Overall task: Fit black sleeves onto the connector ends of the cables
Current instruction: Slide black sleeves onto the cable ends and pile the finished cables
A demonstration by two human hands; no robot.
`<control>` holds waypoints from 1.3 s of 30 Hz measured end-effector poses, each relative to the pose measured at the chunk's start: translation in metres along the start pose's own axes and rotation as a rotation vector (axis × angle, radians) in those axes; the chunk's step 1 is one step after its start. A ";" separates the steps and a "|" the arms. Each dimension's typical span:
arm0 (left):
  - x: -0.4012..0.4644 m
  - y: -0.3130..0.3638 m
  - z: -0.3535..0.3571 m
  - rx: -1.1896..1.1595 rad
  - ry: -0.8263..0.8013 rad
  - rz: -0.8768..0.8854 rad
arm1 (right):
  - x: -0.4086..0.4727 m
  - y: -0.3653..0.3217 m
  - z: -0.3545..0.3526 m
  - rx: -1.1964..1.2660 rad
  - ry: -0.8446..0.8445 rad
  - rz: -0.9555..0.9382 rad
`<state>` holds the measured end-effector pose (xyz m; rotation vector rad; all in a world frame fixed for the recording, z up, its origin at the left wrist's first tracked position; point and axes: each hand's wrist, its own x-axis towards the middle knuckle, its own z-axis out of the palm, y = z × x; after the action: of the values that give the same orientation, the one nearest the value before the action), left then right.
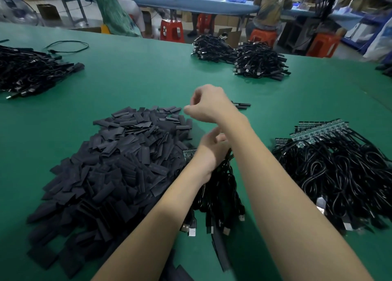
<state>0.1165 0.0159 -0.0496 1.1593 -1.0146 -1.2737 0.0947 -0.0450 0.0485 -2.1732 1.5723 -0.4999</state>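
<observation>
Head view: left hand [209,151] grips a bundle of cables [220,187] beside the big sleeve pile [110,166], right hand [209,105] curls past it, contents unclear, unsleeved cables [339,164] right, heaps [258,62] farther back, so plenty looks left.

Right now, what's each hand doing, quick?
Left hand: grips a bundle of black cables beside the sleeve pile.
Right hand: fingers curled above the far edge of the pile; whether it holds a sleeve cannot be told.
</observation>
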 end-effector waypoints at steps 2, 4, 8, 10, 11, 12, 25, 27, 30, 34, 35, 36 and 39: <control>0.001 0.001 -0.002 -0.025 -0.003 -0.014 | -0.014 0.016 -0.016 0.141 0.183 -0.040; 0.002 0.002 -0.004 -0.030 0.007 -0.036 | -0.032 0.038 -0.029 0.311 0.308 -0.043; 0.002 0.003 -0.005 -0.074 -0.010 -0.066 | -0.069 0.090 -0.034 0.736 0.307 0.073; 0.001 0.003 -0.006 -0.068 -0.002 -0.070 | -0.079 0.109 -0.025 0.855 0.278 0.148; 0.001 0.003 -0.006 -0.064 -0.005 -0.067 | -0.080 0.115 -0.021 0.909 0.267 0.177; 0.000 0.004 -0.006 -0.071 -0.015 -0.059 | -0.081 0.118 -0.019 0.975 0.256 0.199; 0.000 0.017 -0.020 -0.207 -0.284 -0.110 | -0.084 0.115 -0.019 1.410 0.235 0.100; -0.001 0.018 -0.021 -0.204 -0.320 -0.107 | -0.084 0.114 -0.020 1.407 0.243 0.090; -0.002 0.020 -0.024 -0.193 -0.352 -0.102 | -0.084 0.115 -0.020 1.381 0.240 0.077; -0.002 0.022 -0.027 -0.153 -0.376 -0.086 | -0.085 0.116 -0.021 1.359 0.230 0.071; -0.002 0.023 -0.028 -0.145 -0.387 -0.080 | -0.086 0.117 -0.021 1.364 0.215 0.070; -0.003 0.024 -0.028 -0.137 -0.400 -0.076 | -0.087 0.118 -0.023 1.373 0.190 0.071; -0.004 0.027 -0.031 -0.102 -0.465 -0.077 | -0.092 0.123 -0.030 1.383 0.072 0.076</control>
<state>0.1514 0.0208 -0.0278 0.8465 -1.2308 -1.6836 -0.0474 0.0050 0.0059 -1.0099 0.8061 -1.1762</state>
